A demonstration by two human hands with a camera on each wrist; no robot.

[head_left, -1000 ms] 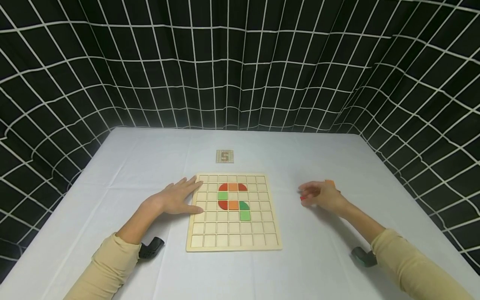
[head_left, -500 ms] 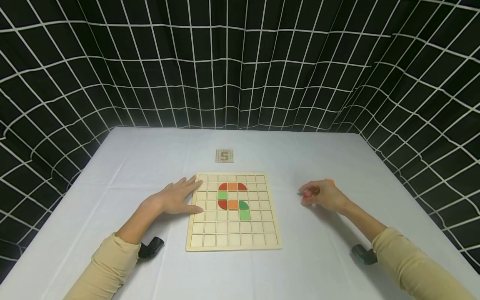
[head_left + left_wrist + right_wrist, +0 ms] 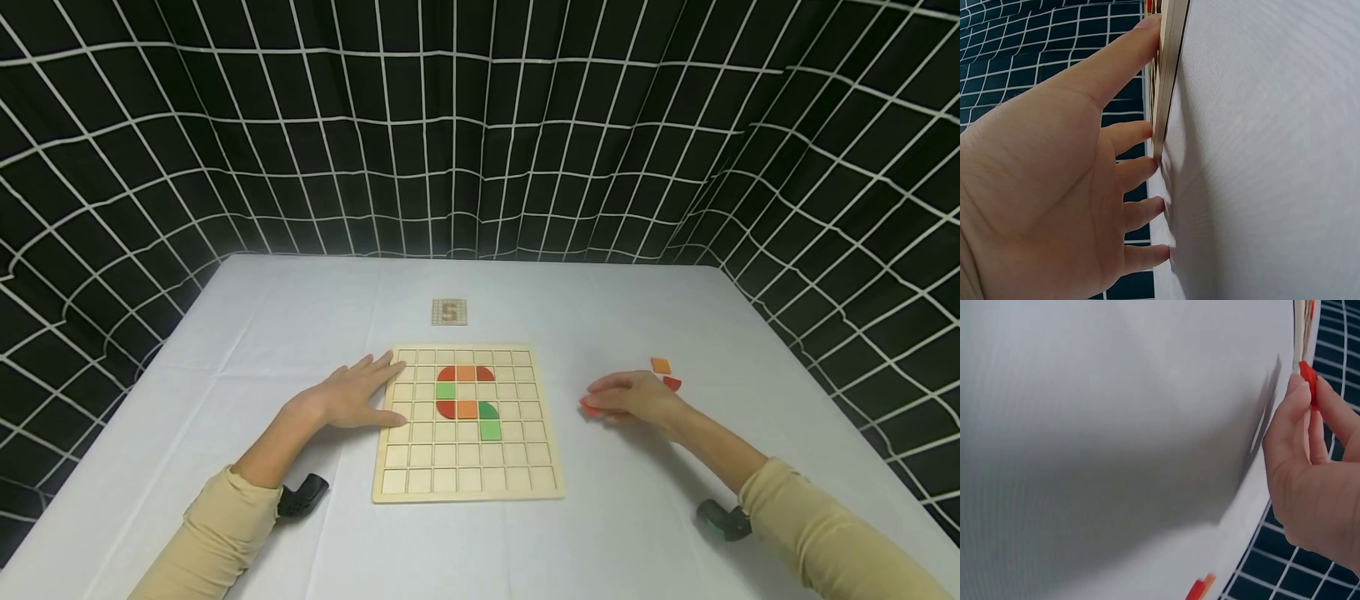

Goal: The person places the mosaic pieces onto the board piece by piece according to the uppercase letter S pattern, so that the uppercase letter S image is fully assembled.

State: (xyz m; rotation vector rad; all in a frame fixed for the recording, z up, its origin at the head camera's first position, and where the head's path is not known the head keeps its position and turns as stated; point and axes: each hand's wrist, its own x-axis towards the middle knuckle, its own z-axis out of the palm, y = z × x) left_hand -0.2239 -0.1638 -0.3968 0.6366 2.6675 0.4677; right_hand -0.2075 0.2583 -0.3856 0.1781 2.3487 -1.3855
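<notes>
A wooden grid board point(image 3: 517, 475) lies flat on the table. Red quarter-round tiles point(image 3: 446, 409), orange squares point(image 3: 467, 410), light green squares point(image 3: 490, 430) and a dark green quarter-round tile point(image 3: 487, 411) sit in its cells. My left hand point(image 3: 348, 396) rests at the board's left edge, fingers spread; in the left wrist view the thumb point(image 3: 1129, 53) touches the rim. Right of the board, my right hand point(image 3: 633, 398) pinches a red tile point(image 3: 1309, 383) between thumb and fingertips, above the cloth. Its full outline is partly covered by the fingers.
Beyond the board lies a small card point(image 3: 449, 312) with a grid and an S-like pattern. An orange square tile point(image 3: 661, 366) and a red rounded tile point(image 3: 672, 383) lie on the white tablecloth point(image 3: 600, 517) behind my right hand. Dark grid-patterned curtains point(image 3: 480, 133) surround the table.
My right hand has lifted the red tile and moved left and nearer, toward the board. That uncovers the orange and red tiles on the cloth. The left hand stays in place.
</notes>
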